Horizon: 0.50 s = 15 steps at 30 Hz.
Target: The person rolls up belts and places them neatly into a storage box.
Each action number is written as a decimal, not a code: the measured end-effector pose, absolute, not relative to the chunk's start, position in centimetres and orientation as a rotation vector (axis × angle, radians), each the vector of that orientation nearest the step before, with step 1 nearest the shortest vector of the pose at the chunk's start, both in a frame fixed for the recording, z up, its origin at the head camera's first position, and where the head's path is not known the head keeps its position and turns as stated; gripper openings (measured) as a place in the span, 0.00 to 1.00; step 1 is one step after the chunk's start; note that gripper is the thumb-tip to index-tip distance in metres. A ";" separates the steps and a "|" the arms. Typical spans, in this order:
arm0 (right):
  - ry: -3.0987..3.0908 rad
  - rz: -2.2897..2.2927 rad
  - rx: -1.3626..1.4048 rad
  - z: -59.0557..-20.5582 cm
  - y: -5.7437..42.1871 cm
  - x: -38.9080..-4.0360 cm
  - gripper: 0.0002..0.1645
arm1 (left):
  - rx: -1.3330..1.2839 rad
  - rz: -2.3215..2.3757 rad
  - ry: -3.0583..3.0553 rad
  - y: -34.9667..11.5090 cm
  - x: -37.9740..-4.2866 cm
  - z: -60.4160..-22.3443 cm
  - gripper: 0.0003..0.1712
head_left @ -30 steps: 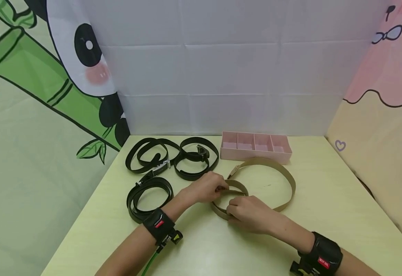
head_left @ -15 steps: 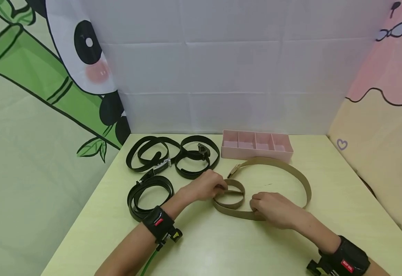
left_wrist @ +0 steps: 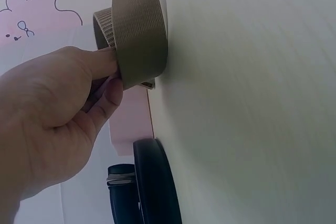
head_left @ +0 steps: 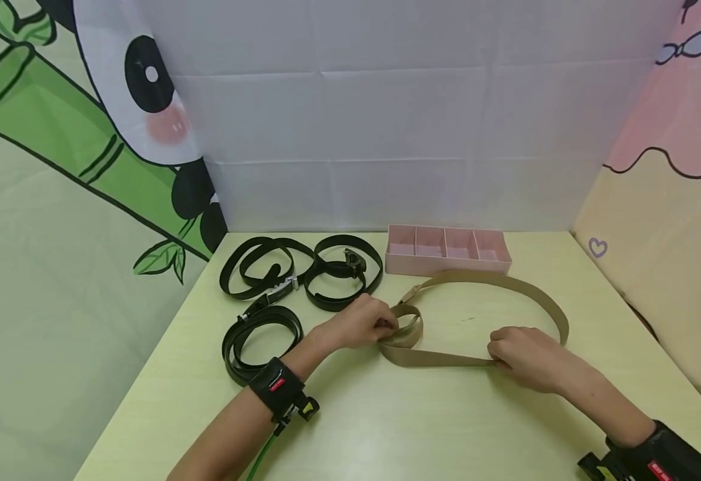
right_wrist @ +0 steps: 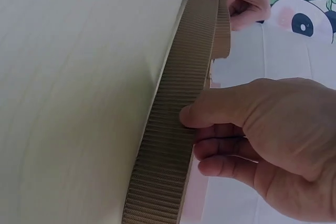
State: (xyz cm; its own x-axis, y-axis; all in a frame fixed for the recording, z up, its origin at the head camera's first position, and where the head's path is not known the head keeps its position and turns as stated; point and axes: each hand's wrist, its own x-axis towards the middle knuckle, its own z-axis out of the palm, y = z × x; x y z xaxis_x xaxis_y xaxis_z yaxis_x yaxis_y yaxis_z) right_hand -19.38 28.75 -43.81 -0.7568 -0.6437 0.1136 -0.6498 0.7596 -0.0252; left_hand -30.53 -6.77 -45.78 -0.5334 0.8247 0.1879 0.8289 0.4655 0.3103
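A tan webbing belt (head_left: 446,359) stands on edge on the table, looped small at the left and wide at the right. My left hand (head_left: 363,323) pinches it at the small coil, close to its buckle (head_left: 409,294); in the left wrist view the thumb and fingers (left_wrist: 105,103) meet at the inner turn of the coil. With my right hand (head_left: 530,357) I pinch the front run of the belt, well to the right of the coil. The right wrist view has the thumb (right_wrist: 197,115) on the ribbed webbing (right_wrist: 168,108) and the fingers behind it.
Several coiled black belts (head_left: 262,341) lie on the left side of the table, near my left forearm. A pink divided box (head_left: 446,266) stands at the back, right behind the tan belt. A light fabric backdrop (head_left: 386,133) closes off the rear of the table.
My right hand has moved right along the tan belt, drawing its front run straighter and widening the big loop. The small coil has shrunk. The left hand has stayed in place.
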 end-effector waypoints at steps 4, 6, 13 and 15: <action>-2.938 0.115 0.979 -43.4 30.1 -19.2 0.32 | -1.499 -0.574 -2.659 -7.1 -30.7 -45.8 0.11; -2.965 0.130 0.950 -43.3 30.6 -19.2 0.33 | -1.510 -0.583 -2.635 -7.3 -30.8 -45.8 0.13; -2.950 0.227 1.016 -43.0 29.9 -19.4 0.28 | -1.586 -0.601 -2.588 -6.8 -30.9 -47.0 0.06; -2.918 0.263 1.056 -43.1 29.4 -19.5 0.27 | -1.588 -0.609 -2.611 -6.2 -29.9 -46.0 0.06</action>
